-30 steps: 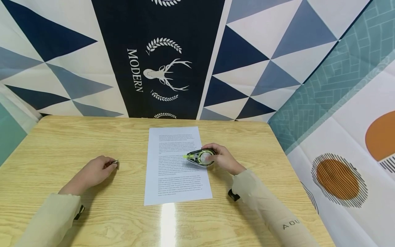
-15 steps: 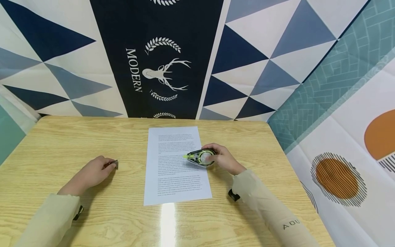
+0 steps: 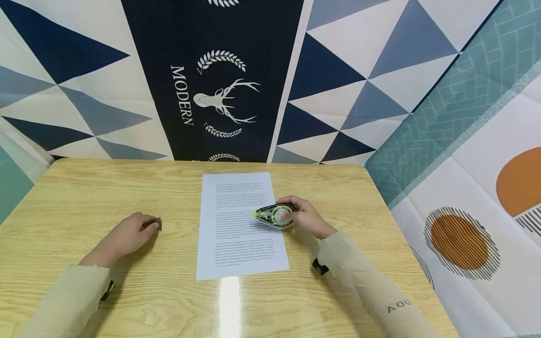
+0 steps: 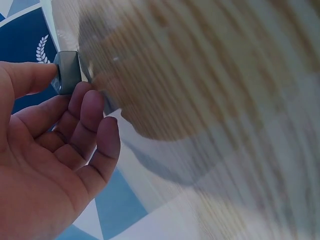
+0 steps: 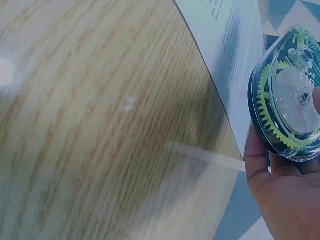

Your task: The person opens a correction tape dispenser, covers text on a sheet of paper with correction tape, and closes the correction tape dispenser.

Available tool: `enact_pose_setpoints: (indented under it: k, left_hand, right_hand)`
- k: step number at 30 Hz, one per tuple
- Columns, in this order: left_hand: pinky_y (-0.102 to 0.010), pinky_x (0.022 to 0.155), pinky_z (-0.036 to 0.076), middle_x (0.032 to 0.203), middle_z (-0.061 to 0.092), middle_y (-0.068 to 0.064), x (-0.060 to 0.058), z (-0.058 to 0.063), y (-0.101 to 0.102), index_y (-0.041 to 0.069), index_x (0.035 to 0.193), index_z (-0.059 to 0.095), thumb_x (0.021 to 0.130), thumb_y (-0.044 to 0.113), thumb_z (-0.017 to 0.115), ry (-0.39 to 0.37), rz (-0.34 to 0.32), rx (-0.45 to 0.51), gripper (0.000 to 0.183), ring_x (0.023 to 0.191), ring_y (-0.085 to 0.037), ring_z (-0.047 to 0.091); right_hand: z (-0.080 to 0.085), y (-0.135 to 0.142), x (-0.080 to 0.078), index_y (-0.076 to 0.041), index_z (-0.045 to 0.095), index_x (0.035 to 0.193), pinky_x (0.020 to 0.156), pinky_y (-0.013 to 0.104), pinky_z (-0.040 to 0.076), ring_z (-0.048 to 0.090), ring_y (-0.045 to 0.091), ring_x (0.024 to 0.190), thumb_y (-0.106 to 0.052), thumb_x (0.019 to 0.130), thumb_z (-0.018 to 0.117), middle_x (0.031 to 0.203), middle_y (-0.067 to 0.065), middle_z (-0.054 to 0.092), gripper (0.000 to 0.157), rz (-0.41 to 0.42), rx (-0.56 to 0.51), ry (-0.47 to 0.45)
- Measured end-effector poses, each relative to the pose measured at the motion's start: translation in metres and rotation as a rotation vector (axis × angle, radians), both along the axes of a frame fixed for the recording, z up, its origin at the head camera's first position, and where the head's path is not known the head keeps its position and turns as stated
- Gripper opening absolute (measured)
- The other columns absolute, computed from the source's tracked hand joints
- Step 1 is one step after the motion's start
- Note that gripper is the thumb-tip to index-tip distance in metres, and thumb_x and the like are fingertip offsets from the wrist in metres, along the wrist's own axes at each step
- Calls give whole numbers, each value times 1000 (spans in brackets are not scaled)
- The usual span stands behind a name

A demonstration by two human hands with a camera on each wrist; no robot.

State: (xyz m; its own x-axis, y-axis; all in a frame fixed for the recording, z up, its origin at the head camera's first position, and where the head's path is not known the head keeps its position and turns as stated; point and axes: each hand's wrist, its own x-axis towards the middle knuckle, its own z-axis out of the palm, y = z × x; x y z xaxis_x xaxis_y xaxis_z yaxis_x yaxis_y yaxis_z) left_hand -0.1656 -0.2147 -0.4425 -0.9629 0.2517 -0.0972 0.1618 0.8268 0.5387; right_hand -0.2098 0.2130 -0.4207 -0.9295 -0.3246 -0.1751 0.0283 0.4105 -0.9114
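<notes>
My right hand (image 3: pixel 306 217) grips a correction tape (image 3: pixel 274 216) with a clear, dark-edged body and a yellow-green toothed wheel (image 5: pixel 267 107). Its yellow-green tip points left and overlaps the printed sheet of paper (image 3: pixel 236 274) in the head view. Part of the dispenser runs out of frame in the right wrist view. Left of the sheet, my left hand (image 3: pixel 128 235) pinches a small dark grey cap-like piece (image 4: pixel 69 72) between thumb and forefinger. The other fingers curl loosely below it, close over the table.
The sheet lies near the middle of a light wood table (image 3: pixel 169 300), which shines at the front. A patterned cloth wall (image 3: pixel 228 28) rises behind the table's far edge, and another patterned cloth (image 3: pixel 448 188) hangs along the right side.
The small grey piece has turned in my left fingers and shows more of its flat face. My right hand and the correction tape stay in place. The head view shifts slightly.
</notes>
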Motion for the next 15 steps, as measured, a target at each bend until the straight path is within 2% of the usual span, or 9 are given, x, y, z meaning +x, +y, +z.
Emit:
enact_pose_setpoints:
  k: [10, 15]
  left_hand:
    - [-31, 62, 35, 94, 57, -17, -1, -1, 0, -13, 120, 54, 98, 19, 44, -4, 6, -12, 40, 72, -19, 46]
    - [-30, 57, 33, 91, 55, -16, -1, -2, 0, -13, 120, 54, 99, 18, 43, -6, 5, 6, 39, 66, -17, 42]
  right_hand:
    - [0, -1, 0, -3, 53, 127, 87, 26, 43, 52, 23, 110, -1, 83, 59, 127, 13, 55, 45, -5, 18, -4]
    - [0, 0, 0, -4, 54, 126, 87, 26, 42, 52, 22, 109, -2, 82, 59, 126, 13, 56, 45, -9, 17, -5]
